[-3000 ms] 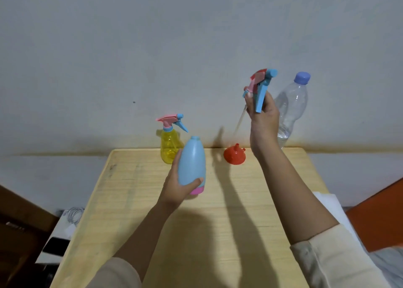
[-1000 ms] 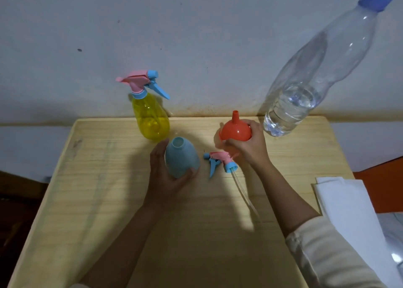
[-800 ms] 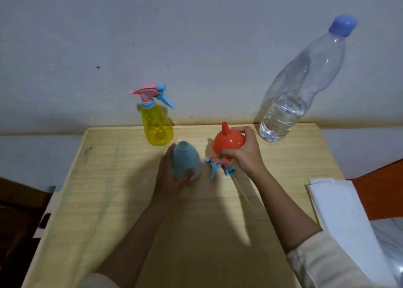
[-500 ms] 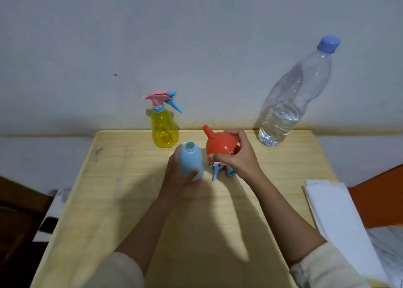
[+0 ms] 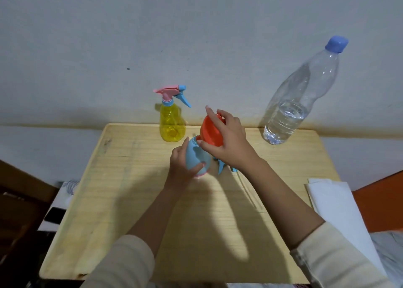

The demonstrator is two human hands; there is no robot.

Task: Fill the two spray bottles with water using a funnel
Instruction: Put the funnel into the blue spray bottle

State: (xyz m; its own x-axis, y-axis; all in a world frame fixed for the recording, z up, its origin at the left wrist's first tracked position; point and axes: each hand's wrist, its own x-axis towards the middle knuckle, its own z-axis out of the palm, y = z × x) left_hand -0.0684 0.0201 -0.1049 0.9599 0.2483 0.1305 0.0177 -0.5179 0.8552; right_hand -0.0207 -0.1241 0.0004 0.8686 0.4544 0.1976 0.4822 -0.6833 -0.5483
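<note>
My left hand [image 5: 178, 167] grips the light blue spray bottle [image 5: 195, 158], which stands open-necked on the wooden table [image 5: 135, 200]. My right hand [image 5: 231, 143] holds the orange funnel [image 5: 209, 130] tilted, its spout at the blue bottle's mouth. The blue bottle's pink and blue spray head [image 5: 222, 167] lies on the table under my right wrist, mostly hidden. A yellow spray bottle [image 5: 172, 124] with its pink and blue trigger head on stands at the back by the wall. A clear water bottle [image 5: 298, 100] with a blue cap stands at the back right, partly full.
A grey wall rises directly behind the table. White paper or cloth [image 5: 340, 213] lies off the table's right edge next to an orange surface [image 5: 381, 202]. A dark phone [image 5: 54, 214] lies on something white below the left edge.
My right hand has turned the funnel over from spout-up and brought it left, onto the blue bottle's mouth. My left hand keeps its hold on the blue bottle.
</note>
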